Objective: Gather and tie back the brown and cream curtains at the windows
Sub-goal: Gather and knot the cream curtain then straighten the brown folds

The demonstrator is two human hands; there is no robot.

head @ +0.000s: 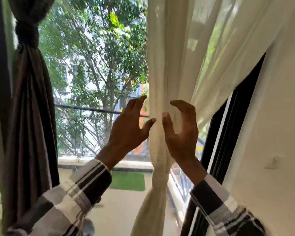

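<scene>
Bright window with trees beyond, a dark rail across the glass, pale balcony floor and a green mat below.

Cream curtain gathered into a narrow bunch at centre, hanging down past the wrists and flaring loose near the bottom edge; upper part fanned out toward the right over the black window frame. Gathered bunch standing free, with clear glass on its left side and the frame close on its right.

Left hand raised just left of the bunch, fingers spread and relaxed, thumb tip touching the fabric's left edge, gripping nothing. Right hand just right of it, fingers arched in a loose claw over the folds, thumb tip against the cloth, palm apart from it; not clamped round anything. Narrow column of fabric between the two thumbs. Striped shirt cuffs on both forearms.

Brown curtain well apart at the far left, already bunched and bound by a dark knot near the top, hanging straight beside the left frame. Wide open pane between the two curtains. White wall at right, with a small hook on it.
</scene>
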